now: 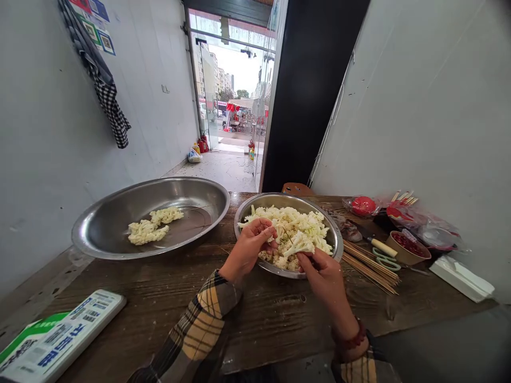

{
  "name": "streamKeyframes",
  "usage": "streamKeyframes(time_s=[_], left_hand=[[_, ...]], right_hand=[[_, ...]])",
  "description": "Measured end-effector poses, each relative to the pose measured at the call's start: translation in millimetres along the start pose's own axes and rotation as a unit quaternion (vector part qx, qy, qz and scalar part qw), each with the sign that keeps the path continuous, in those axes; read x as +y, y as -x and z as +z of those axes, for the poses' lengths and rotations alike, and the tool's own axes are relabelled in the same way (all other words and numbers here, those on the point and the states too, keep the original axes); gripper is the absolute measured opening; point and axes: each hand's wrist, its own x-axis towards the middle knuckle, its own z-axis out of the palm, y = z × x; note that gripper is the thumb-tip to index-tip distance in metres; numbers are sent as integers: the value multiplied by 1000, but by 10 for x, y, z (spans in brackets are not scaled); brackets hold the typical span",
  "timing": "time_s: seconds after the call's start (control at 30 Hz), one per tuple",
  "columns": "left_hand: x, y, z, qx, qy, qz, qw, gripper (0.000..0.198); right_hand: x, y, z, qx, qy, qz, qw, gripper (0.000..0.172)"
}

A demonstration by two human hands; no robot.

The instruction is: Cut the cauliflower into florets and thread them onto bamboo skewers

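Above a steel bowl [338, 250] heaped with cauliflower pieces [315, 226], both my hands work close together. My left hand [252, 242] is closed in a pinch around a thin bamboo skewer [285, 232], most of which its fingers hide. Between the thumb and fingers of my right hand [325, 274] is a pale cauliflower floret [299, 243], its head toward the left hand. I cannot tell whether the skewer's tip touches this floret. To the left, a wide oval steel basin [115, 250] holds several cauliflower pieces [147, 231] lying in clusters.
Right of the bowl lie loose bamboo skewers [371, 268], a knife [383, 247], green-handled scissors [386, 260] and a tub of red contents [409, 247]. A tissue pack [463, 277] lies at the table's right edge. A white box-like device [75, 335] stands front left.
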Motion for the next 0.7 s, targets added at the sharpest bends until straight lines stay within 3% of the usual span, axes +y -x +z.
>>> streamKeyframes(time_s=[0.13,0.4,0.7], left_hand=[[-23,-1,26,16,-29,10,999,24],[-35,22,40,30,-67,34,997,19],[-100,53,36,124,-65,74,987,17]], right_hand=[[-21,5,42,-6,50,-47,998,29],[16,-34,58,-5,1,-4,1000,23],[-1,-11,46,-44,29,-75,996,21]])
